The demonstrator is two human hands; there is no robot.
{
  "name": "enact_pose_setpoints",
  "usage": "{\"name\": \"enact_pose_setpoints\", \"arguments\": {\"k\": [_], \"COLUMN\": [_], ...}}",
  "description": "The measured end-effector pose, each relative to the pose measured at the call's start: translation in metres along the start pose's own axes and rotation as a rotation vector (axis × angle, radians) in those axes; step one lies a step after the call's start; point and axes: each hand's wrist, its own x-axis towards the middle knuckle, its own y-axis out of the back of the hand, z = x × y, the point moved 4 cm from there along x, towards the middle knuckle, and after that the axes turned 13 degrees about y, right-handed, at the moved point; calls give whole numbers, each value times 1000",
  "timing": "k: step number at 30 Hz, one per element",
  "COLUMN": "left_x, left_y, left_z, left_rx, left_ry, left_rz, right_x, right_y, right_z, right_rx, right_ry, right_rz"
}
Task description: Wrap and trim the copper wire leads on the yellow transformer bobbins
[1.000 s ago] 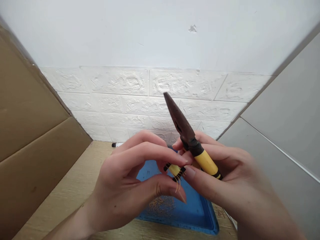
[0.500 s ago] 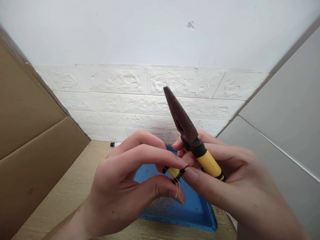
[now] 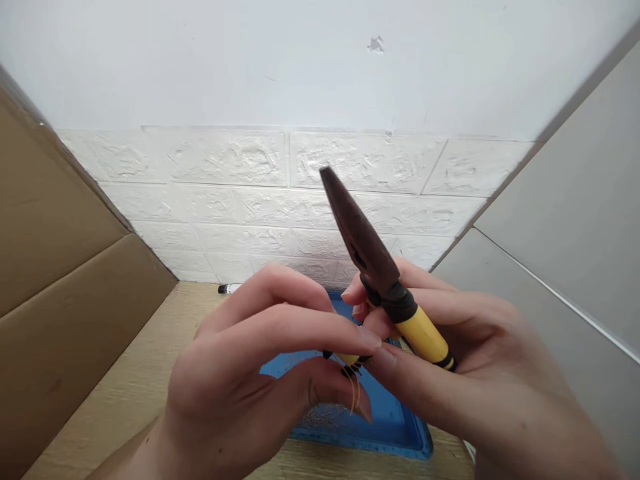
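Note:
My left hand (image 3: 250, 380) pinches a small yellow coil with black ends (image 3: 349, 361), from which thin copper wire strands (image 3: 355, 393) hang down. My right hand (image 3: 465, 373) is closed around a pair of long-nose pliers (image 3: 380, 270) with yellow and black handles. The pliers' dark jaws point up and to the left, and they are closed. My right thumb and forefinger also touch the coil's right end. Both hands hover over a blue tray (image 3: 400, 427).
A tangle of copper wire scraps (image 3: 320, 419) lies in the blue tray on the wooden tabletop (image 3: 150, 373). A marker pen (image 3: 229, 289) rests against the white brick wall. A cardboard panel (image 3: 65, 300) stands at the left, and a grey panel (image 3: 565, 253) at the right.
Both hands have sunk slightly lower and nearer to me, with the coil and pliers still held. My left fingers have closed further over the coil.

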Motion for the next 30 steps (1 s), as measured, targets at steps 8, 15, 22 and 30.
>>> {"name": "enact_pose_setpoints", "arguments": {"k": [8,15,22,30], "left_x": [4,2,5,2], "left_y": [-1,2,1,2], "left_z": [2,0,1,-3], "left_rx": [15,-26,-45,-48], "left_ry": [25,52,31,103], "left_rz": [67,78,88,45], "right_x": [0,1,1,-2], "right_y": [-2,-5,-5,-2], "right_z": [0,-3,-2,-3], "right_rx": [194,298,267,212], "right_ry": [8,-8,-13,-6], "right_rz": [-84,-13,-5,-22]}}
